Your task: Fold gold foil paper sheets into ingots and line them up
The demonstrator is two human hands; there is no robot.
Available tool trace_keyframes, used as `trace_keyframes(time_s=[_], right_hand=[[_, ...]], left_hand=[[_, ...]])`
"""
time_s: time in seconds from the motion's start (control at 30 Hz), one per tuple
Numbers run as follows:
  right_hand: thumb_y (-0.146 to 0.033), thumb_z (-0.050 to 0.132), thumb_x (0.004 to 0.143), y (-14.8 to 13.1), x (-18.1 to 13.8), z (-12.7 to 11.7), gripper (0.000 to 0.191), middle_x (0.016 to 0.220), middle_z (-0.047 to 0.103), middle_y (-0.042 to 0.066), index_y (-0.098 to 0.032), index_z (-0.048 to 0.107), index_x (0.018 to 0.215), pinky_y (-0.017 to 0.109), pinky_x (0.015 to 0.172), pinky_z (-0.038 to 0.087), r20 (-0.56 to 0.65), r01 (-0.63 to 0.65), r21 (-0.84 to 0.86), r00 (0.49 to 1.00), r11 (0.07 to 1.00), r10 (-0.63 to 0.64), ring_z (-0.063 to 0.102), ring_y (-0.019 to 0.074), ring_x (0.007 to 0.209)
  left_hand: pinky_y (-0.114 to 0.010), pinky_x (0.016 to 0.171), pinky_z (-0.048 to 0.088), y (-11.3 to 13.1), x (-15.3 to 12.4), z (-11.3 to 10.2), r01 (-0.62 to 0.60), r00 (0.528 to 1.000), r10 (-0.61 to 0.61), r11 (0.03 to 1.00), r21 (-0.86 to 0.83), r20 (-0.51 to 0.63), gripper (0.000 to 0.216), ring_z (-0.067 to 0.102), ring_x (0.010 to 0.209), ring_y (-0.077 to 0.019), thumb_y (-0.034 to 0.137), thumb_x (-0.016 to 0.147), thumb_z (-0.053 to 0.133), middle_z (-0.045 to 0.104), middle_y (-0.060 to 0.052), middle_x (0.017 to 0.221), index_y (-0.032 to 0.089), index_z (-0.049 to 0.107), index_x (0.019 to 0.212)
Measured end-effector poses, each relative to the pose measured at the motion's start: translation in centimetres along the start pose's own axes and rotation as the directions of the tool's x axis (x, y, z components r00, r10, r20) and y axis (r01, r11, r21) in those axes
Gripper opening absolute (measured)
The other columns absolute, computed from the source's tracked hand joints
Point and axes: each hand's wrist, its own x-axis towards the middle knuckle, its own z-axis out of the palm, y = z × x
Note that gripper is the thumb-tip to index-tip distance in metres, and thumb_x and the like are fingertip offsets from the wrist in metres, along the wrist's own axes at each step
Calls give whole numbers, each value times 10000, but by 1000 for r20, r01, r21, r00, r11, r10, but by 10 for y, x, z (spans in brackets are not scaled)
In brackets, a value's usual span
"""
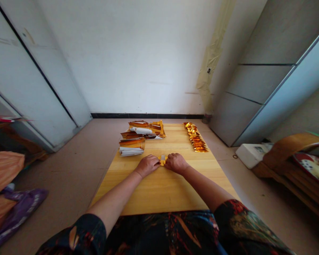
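A small piece of gold foil paper (162,159) lies on the wooden board (159,191) between my hands. My left hand (147,165) pinches its left side with curled fingers. My right hand (176,162) grips its right side the same way. Both hands rest on the board near its middle. Most of the paper is hidden by my fingers.
Stacks of gold and white foil sheets (133,143) sit at the board's far left, with more (149,128) behind them. A row of folded gold pieces (196,141) runs along the far right. A purple bag (18,212) lies on the floor at left, a wooden chair (295,156) at right.
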Motion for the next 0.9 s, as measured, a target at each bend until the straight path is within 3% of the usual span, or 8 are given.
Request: trace_keyframes(time_s=[0.2, 0.3, 0.4, 0.53, 0.73, 0.9], right_hand=[[-358, 469, 891, -1, -1, -5, 329, 891, 659, 126, -142, 716, 896, 290, 703, 382, -2, 2, -2, 1000, 1000, -2, 585, 214, 847], [-415, 517, 861, 0, -3, 2, 337, 900, 648, 126, -140, 706, 911, 284, 709, 389, -30, 0, 8, 1000, 1000, 0, 570, 219, 865], [-360, 467, 901, 2, -5, 14, 304, 915, 636, 115, -149, 684, 932, 269, 715, 384, -89, -33, 32, 995, 999, 36, 552, 202, 881], [-279, 394, 946, 3, -8, 26, 311, 895, 629, 84, -177, 680, 879, 259, 725, 363, -146, -65, 107, 986, 992, 80, 536, 171, 863], [-316, 453, 936, 0, -8, 28, 285, 902, 631, 48, -199, 694, 838, 243, 767, 349, -177, -189, 317, 951, 930, 253, 534, 145, 883], [-310, 478, 923, 0, -5, 31, 237, 910, 637, 38, -212, 690, 880, 236, 769, 348, -134, -258, 402, 933, 879, 335, 539, 144, 902]], left_hand=[[-280, 725, 461, 4, -1, 3, -6, 999, 10, 995, 100, -39, 124, 582, 765, -163, 196, 860, 528, 658, -51, 780, 169, 648, 839], [-279, 735, 460, 4, -2, 5, 2, 998, 4, 995, 99, -63, 135, 580, 772, -161, 158, 853, 519, 661, -48, 785, 173, 653, 846], [-273, 725, 461, 3, -3, 7, 29, 995, -24, 998, 52, -92, 157, 581, 759, -152, 145, 855, 510, 668, -41, 774, 184, 662, 844], [-274, 733, 469, 1, -5, 10, 140, 982, -146, 988, -58, -119, 168, 592, 777, -152, 120, 829, 533, 688, -32, 788, 200, 677, 865], [-279, 809, 483, 2, 2, 8, 353, 931, -365, 916, -190, -27, 214, 615, 870, -158, 87, 792, 545, 709, -26, 892, 207, 690, 895], [-283, 834, 485, 3, 9, 6, 394, 917, -398, 900, -184, 16, 225, 621, 883, -160, 83, 784, 547, 716, -24, 904, 208, 701, 892]])
